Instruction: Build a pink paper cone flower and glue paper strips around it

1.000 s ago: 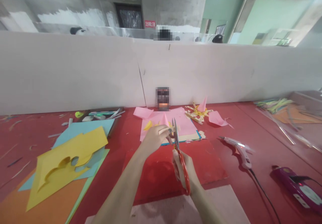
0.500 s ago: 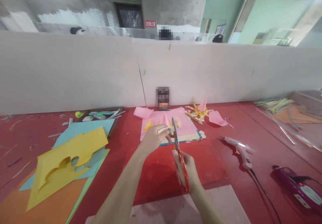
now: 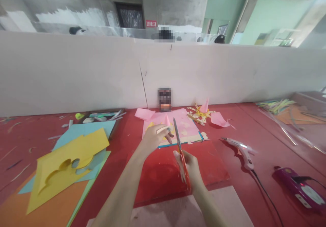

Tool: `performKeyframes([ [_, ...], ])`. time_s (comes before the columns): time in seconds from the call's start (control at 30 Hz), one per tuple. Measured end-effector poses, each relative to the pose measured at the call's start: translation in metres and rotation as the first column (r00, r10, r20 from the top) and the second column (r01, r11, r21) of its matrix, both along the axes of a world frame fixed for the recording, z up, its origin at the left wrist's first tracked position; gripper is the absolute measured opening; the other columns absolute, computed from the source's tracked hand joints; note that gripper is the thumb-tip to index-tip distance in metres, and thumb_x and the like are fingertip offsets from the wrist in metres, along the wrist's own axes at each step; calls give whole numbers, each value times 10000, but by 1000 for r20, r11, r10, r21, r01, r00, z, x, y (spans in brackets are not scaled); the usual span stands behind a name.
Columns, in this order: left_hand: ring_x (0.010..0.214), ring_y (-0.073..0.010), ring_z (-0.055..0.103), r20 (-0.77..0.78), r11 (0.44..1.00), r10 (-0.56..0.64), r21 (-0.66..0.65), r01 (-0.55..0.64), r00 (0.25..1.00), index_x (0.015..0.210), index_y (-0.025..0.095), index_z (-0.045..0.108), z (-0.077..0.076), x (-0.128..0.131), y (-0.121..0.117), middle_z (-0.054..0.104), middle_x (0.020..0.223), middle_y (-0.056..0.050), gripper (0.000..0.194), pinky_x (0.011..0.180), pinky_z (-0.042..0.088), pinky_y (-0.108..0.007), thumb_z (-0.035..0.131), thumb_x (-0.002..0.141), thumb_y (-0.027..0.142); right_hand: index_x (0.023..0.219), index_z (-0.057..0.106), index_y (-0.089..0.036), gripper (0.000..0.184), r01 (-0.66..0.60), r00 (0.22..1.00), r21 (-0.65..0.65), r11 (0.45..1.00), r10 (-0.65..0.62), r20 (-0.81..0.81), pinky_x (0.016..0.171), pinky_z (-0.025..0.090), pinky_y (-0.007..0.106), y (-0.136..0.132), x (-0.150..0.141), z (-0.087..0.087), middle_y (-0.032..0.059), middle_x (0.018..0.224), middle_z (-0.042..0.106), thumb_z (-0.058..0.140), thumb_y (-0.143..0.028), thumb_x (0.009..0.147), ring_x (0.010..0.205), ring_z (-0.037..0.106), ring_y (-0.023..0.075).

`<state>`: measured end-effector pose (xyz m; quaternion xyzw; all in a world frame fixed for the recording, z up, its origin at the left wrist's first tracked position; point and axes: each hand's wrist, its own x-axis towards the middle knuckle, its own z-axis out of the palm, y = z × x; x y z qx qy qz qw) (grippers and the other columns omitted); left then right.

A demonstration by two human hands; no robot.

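My right hand [image 3: 189, 166] is closed round the red handles of a pair of scissors [image 3: 178, 137], whose blades point away from me and look nearly together. To the left of the blades, my left hand [image 3: 152, 137] pinches a short cream strip [image 3: 162, 130]; whether it is paper or thin wood I cannot tell. A small gap separates the strip from the blades. Behind the hands lies a pink sheet [image 3: 185, 128] with a pink cone [image 3: 167, 119] and pale scraps on it. A red board [image 3: 158, 176] lies beneath my wrists.
Coloured paper with a cut-out yellow sheet [image 3: 73, 162] lies left, near a tool tray [image 3: 102, 115]. A glue gun [image 3: 240, 147] and a purple corded device [image 3: 300, 189] are on the right. A second pink cone [image 3: 204, 105] stands behind. A white partition [image 3: 76, 74] closes off the back.
The scissor blades have come closer together and no longer meet the strip. The strip's end past my left fingers looks shorter, and my left hand has shifted slightly left.
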<state>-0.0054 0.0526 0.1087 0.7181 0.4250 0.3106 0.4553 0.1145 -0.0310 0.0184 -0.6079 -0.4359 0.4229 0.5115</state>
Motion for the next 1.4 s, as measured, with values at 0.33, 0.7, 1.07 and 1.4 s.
performKeyframes([
  [0.33, 702, -206, 650, 100, 994, 104, -33, -101, 990, 635, 176, 564, 11, -9, -1, 647, 567, -14, 237, 758, 451, -326, 443, 795, 303, 974, 590, -161, 320, 224, 684, 30, 974, -179, 707, 650, 391, 267, 17, 67, -20, 88, 813, 640, 492, -351, 735, 756, 580, 211],
  [0.7, 770, -208, 647, 211, 990, 138, -11, -139, 968, 700, 167, 578, 10, -32, 4, 659, 571, -28, 194, 784, 460, -333, 458, 806, 278, 922, 637, -173, 294, 256, 469, -122, 959, -14, 883, 613, 387, 265, 64, 112, -22, 94, 793, 663, 542, -379, 735, 743, 612, 211],
  [1.07, 751, -203, 649, 250, 985, 170, -7, -174, 953, 738, 169, 594, 10, -45, 10, 665, 586, -21, 185, 778, 459, -334, 468, 795, 292, 854, 652, -181, 290, 35, 740, 243, 969, -188, 645, 681, 457, 305, 112, 78, 5, 89, 989, 633, 459, -382, 776, 762, 600, 180],
  [1.4, 775, -225, 651, 241, 987, 153, -1, -158, 958, 769, 162, 609, 8, -44, 10, 670, 603, -40, 202, 787, 455, -349, 479, 788, 316, 914, 648, -155, 435, -14, 831, 194, 981, -97, 547, 572, 388, 253, 145, 8, 13, 53, 806, 587, 484, -513, 727, 633, 520, 142],
])
